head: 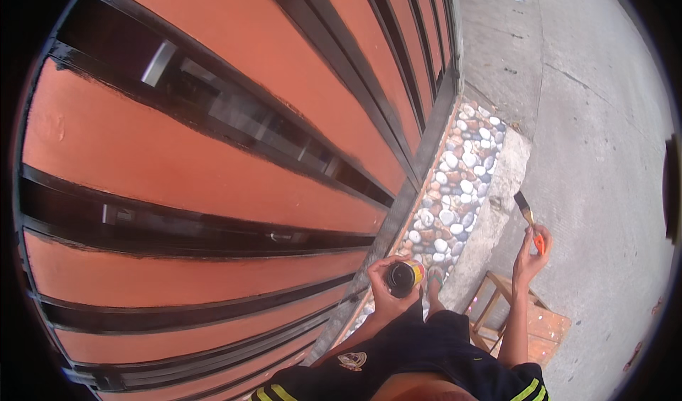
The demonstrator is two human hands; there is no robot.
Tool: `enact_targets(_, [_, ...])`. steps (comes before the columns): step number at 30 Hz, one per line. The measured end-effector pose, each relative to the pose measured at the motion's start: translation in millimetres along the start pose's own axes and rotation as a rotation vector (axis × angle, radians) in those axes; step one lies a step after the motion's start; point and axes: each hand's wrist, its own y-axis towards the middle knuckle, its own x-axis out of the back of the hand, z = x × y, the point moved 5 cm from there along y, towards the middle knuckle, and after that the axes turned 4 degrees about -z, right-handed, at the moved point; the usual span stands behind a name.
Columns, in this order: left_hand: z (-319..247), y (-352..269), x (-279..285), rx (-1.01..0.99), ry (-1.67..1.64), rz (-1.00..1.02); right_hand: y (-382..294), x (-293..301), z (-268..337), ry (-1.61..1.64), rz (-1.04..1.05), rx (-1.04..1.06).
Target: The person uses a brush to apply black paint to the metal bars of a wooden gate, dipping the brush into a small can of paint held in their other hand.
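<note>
My left hand grips a small open can with a yellow and red label; dark paint shows inside it. The can is close to the foot of a gate with orange panels and black bars. Out to the right, over the concrete, my right hand holds a paintbrush by its orange handle. The brush's dark bristles point up and away from me, apart from both can and gate.
A pebble-patterned strip runs along the gate's foot, with a rough concrete edge beside it. My sandalled foot is on the strip. A wooden stool stands at the lower right, on grey concrete paving.
</note>
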Motion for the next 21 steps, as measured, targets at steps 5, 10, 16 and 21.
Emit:
enact_targets(5, [21.6, 27.6, -35.2, -0.014, -0.067, 0.101, -9.5, -3.3, -36.9, 0.097, -0.136, -0.125])
enact_targets(10, [15.7, 86.6, -86.7, -0.087, -0.037, 0.181, 34.8, -27.5, -4.4, 0.119, -0.142, -0.060])
enact_targets(16, [20.0, 166.6, -150.5, -0.113, -0.047, 0.168, 140.8, -25.6, -47.3, 0.062, -0.118, 0.032])
enact_targets(21, [31.7, 202.6, -187.9, -0.095, -0.010, 0.137, 213.7, -8.7, -88.7, 0.094, -0.141, -0.062])
